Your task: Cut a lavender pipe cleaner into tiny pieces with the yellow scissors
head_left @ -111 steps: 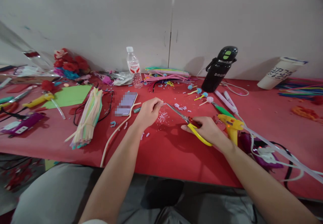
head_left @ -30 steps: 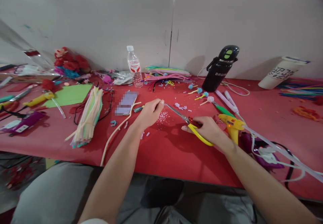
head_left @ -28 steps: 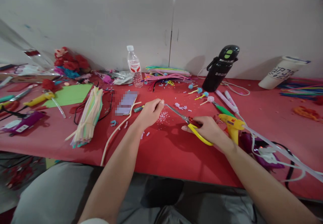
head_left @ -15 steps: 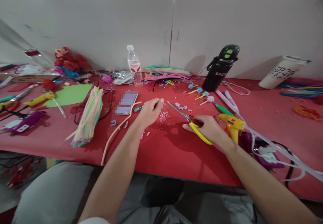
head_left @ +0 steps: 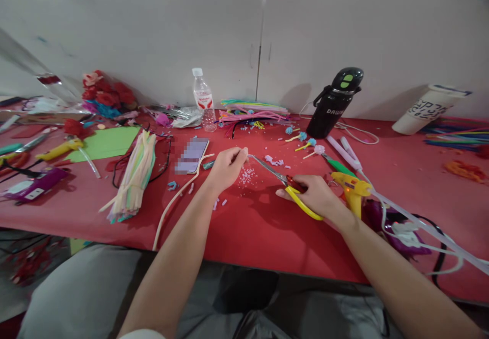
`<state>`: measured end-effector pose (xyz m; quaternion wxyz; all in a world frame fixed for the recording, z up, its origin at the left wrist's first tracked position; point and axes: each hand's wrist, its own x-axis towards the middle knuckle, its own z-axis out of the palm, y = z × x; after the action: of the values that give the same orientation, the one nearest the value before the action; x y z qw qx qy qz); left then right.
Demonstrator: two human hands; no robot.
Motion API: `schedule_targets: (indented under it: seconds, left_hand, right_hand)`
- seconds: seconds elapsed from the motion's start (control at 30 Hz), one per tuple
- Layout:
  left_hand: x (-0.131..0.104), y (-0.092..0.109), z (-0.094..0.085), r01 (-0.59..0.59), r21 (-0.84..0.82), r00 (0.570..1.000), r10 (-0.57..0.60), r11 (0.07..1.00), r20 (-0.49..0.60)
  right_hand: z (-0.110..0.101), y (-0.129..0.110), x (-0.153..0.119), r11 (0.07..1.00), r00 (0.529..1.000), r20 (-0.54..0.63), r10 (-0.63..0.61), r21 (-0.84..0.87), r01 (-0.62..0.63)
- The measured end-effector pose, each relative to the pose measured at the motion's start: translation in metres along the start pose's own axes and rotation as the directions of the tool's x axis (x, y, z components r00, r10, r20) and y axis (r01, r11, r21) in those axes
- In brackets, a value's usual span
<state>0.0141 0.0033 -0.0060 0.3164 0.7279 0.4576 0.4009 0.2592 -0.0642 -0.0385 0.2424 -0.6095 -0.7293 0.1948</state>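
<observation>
My left hand [head_left: 231,165] is closed in a pinch above the red table. A tiny pale lilac piece [head_left: 250,156] shows at its fingertips, mostly hidden by them. My right hand [head_left: 311,194] grips yellow-handled scissors [head_left: 284,178], whose blade tips reach that piece. Below the tips lies a scatter of fine pale clippings [head_left: 247,176]. Short lilac pieces [head_left: 275,161] rest just beyond the blades, and more cut bits lie by my left wrist. A long cream pipe cleaner [head_left: 168,209] curves along the left forearm.
Left are a phone [head_left: 193,156], a bundle of pastel pipe cleaners [head_left: 136,176] and green paper [head_left: 109,143]. A plastic bottle [head_left: 204,100] and black flask [head_left: 332,107] stand at the back. A yellow glue gun [head_left: 353,189] is beside my right wrist, its glue stick pointing right.
The scissor tips have moved slightly left and now meet the piece at my left fingertips; the blades look closer together. My left hand has hardly moved.
</observation>
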Motion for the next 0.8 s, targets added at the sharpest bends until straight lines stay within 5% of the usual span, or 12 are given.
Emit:
schedule_targets:
  seconds: [0.8]
  left_hand:
    - [-0.0006,0.0025,-0.0006,-0.028,0.047,0.999,0.027,0.998,0.019]
  right_hand:
    - [-0.0036,-0.0045,-0.0001,1.0,1.0,0.018,0.011,0.016,-0.012]
